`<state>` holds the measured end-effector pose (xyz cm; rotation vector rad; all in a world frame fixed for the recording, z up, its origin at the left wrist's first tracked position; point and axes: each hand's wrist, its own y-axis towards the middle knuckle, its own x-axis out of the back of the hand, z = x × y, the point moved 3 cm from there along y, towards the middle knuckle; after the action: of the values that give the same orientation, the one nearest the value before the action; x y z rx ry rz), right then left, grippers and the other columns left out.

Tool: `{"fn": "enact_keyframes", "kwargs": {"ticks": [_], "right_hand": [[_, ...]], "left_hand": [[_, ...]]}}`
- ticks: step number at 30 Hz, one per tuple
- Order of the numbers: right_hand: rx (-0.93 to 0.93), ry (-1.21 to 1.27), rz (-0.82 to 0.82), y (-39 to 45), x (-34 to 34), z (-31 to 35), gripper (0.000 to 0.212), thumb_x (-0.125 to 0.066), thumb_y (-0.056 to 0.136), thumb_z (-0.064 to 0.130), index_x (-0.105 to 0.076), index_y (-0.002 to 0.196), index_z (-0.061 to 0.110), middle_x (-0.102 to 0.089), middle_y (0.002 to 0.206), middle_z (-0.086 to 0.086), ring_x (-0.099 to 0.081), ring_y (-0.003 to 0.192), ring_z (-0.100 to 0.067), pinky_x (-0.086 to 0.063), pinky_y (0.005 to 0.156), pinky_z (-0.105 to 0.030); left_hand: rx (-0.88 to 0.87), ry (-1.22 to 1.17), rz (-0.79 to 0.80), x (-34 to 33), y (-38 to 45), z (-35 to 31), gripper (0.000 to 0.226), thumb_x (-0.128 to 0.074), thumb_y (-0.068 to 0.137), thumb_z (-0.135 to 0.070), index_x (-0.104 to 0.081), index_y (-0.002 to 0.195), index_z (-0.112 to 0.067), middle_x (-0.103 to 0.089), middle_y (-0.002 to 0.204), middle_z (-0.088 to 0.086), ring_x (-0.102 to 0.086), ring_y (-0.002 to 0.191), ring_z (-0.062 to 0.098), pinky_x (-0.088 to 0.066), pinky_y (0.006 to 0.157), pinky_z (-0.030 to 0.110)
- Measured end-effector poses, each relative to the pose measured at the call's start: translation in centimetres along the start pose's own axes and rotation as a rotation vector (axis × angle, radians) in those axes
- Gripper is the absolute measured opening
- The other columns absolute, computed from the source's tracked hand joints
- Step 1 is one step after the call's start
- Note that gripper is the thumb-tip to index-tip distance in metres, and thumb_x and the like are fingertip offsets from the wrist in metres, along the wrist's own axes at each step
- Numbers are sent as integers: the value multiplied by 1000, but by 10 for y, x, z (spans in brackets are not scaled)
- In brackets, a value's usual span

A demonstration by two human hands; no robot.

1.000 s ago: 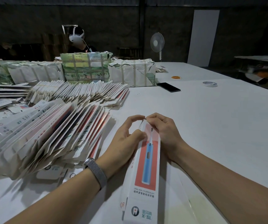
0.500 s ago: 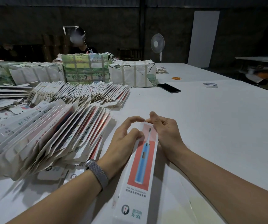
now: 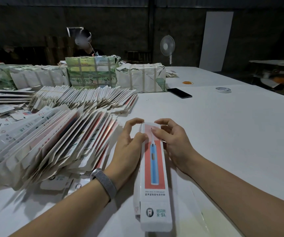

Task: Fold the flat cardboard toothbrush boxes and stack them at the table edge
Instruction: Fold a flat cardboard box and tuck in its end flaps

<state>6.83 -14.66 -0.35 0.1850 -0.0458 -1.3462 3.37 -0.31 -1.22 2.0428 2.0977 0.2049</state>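
A long white toothbrush box [image 3: 155,177] with a red panel and a blue toothbrush picture lies lengthwise on the white table [image 3: 223,134], its far end between my hands. My left hand [image 3: 129,147] grips the box's left side near the far end, thumb on the edge and index finger curled over the top corner. My right hand [image 3: 172,141] holds the right side, thumb pressing on the red panel and fingers curled over the far end. A leaning row of flat boxes [image 3: 52,142] stands just left of my left hand.
A second row of flat boxes [image 3: 86,98] lies behind the first. Wrapped bundles [image 3: 141,77] stand at the back, with a phone [image 3: 179,93], a tape roll [image 3: 223,89] and rubber bands [image 3: 187,82] to their right. A person sits beyond the bundles. A fan [image 3: 167,46] stands behind the table.
The box has shifted slightly toward me. My right thumb has moved from the far end onto the red panel, and my left fingers have curled around the box's far corner.
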Motion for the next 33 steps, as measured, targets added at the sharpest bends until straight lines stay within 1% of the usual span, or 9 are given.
{"fn": "enact_keyframes", "kwargs": {"ticks": [6, 12, 16, 19, 24, 26, 29, 31, 33], "right_hand": [[4, 39, -9, 0, 0, 0, 14, -65, 95, 27, -59, 106, 22, -72, 98, -12, -75, 80, -29, -63, 73, -36], [-40, 77, -27, -2, 2, 0, 17, -68, 92, 27, -61, 104, 17, -74, 83, -2, -76, 76, -27, -60, 62, -30], [-28, 96, -9, -1, 1, 0, 16, -66, 95, 27, -59, 107, 19, -75, 91, -7, -75, 75, -28, -62, 67, -33], [-30, 77, -23, 0, 1, -1, 17, -66, 94, 29, -59, 106, 20, -75, 90, -7, -75, 74, -28, -62, 67, -35], [-40, 116, -64, 0, 2, -1, 17, -69, 93, 28, -60, 101, 15, -72, 83, -5, -74, 71, -24, -59, 60, -31], [-13, -43, -91, 1, -1, -1, 16, -64, 96, 33, -58, 106, 21, -72, 91, -1, -75, 73, -20, -61, 63, -29], [75, -392, -121, 1, -4, 7, 23, -61, 97, 40, -53, 116, 31, -63, 110, 5, -72, 80, -9, -61, 67, -24], [119, -534, -45, 0, -6, 17, 35, -64, 94, 43, -52, 125, 34, -60, 116, 7, -69, 82, -7, -60, 68, -22], [89, -596, 63, -2, -5, 23, 59, -69, 81, 47, -51, 136, 33, -59, 123, 9, -68, 91, -8, -60, 77, -27]], "left_hand": [[-18, 6, -3, 0, 2, 1, 25, -56, 87, -35, -54, 108, -48, -76, 79, 7, -75, 67, 27, -58, 57, 27], [-20, -3, 24, 0, 2, 2, 26, -57, 87, -35, -55, 108, -51, -76, 81, 7, -76, 69, 29, -59, 58, 29], [-34, -3, 1, -2, 3, 2, 25, -57, 87, -36, -55, 107, -51, -76, 80, 7, -76, 68, 29, -59, 58, 28], [-32, -19, 6, -2, 2, 2, 25, -58, 85, -39, -55, 106, -52, -76, 80, 7, -76, 68, 29, -59, 58, 28], [-35, -8, 26, -2, 2, 1, 30, -58, 100, -25, -52, 120, -46, -77, 80, -3, -76, 66, 22, -58, 55, 24], [-22, 0, 6, -2, 2, 1, 27, -57, 102, -26, -52, 122, -44, -77, 80, 3, -76, 67, 24, -58, 56, 26], [-37, 7, -74, -1, 1, 1, 29, -63, 94, -41, -48, 119, -36, -76, 81, 13, -75, 68, 31, -61, 59, 34], [-41, -18, -91, -1, 0, -1, 31, -61, 90, -46, -44, 112, -34, -76, 78, 12, -74, 64, 30, -60, 55, 34], [-59, -10, -81, -3, -1, -3, 26, -56, 93, -45, -40, 107, -30, -75, 72, 4, -71, 55, 21, -56, 46, 30]]}}
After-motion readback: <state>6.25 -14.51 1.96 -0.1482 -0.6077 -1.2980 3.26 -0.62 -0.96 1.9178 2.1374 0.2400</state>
